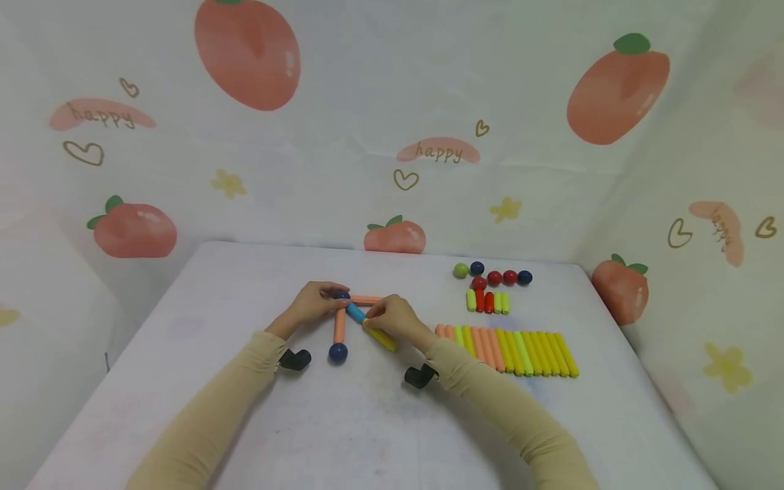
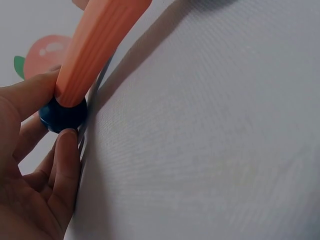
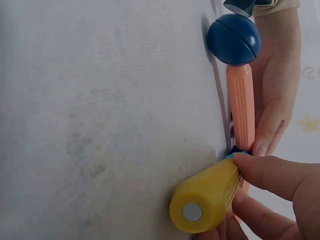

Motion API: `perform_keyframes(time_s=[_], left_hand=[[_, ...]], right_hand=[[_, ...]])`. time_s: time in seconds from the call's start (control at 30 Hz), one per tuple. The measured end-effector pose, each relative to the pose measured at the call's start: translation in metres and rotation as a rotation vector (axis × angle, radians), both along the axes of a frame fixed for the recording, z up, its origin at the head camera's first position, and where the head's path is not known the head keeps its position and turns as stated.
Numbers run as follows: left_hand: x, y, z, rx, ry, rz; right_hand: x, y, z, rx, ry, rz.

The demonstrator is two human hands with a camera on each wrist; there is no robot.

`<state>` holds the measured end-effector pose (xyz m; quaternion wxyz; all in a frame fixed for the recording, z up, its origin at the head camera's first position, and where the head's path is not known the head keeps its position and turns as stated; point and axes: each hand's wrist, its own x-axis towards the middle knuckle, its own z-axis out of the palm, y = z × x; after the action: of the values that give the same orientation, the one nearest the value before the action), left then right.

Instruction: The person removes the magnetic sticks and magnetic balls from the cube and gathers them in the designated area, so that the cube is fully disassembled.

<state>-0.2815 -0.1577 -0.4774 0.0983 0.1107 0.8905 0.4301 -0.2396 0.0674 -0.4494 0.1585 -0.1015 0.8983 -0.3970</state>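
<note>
My left hand [image 1: 311,304] pinches a dark blue ball [image 2: 63,117] between fingers and thumb. From that ball an orange magnetic rod [image 1: 339,327] runs toward me to a second dark blue ball [image 1: 338,353]. Another orange rod [image 1: 365,299] points right from the held ball, its far end hidden behind my right hand [image 1: 399,321]. Diagonally between them lies a short blue rod [image 1: 355,312], in line with a yellow rod [image 3: 205,200] that my right thumb and fingers pinch near its upper end. The yellow rod's near end shows a round silvery disc [image 3: 192,212].
To the right, a row of yellow, orange and lime rods [image 1: 533,352] lies side by side. Behind it are several short red and lime rods [image 1: 488,302], then red, blue and green balls [image 1: 510,277]. A patterned cloth [image 1: 343,177] hangs behind the white table [image 1: 367,422].
</note>
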Motion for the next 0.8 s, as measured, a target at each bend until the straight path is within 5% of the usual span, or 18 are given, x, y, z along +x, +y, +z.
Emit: perform_keyframes(time_s=[0.43,0.8], left_hand=[[0.001,0.003,-0.001,0.036,-0.038,0.016],[0.002,0.001,0.0,-0.016,-0.031,0.024]], right_hand=[[0.003,-0.005,-0.002,0.083,0.132,-0.028],[0.009,0.016,-0.003,-0.073,0.043,-0.014]])
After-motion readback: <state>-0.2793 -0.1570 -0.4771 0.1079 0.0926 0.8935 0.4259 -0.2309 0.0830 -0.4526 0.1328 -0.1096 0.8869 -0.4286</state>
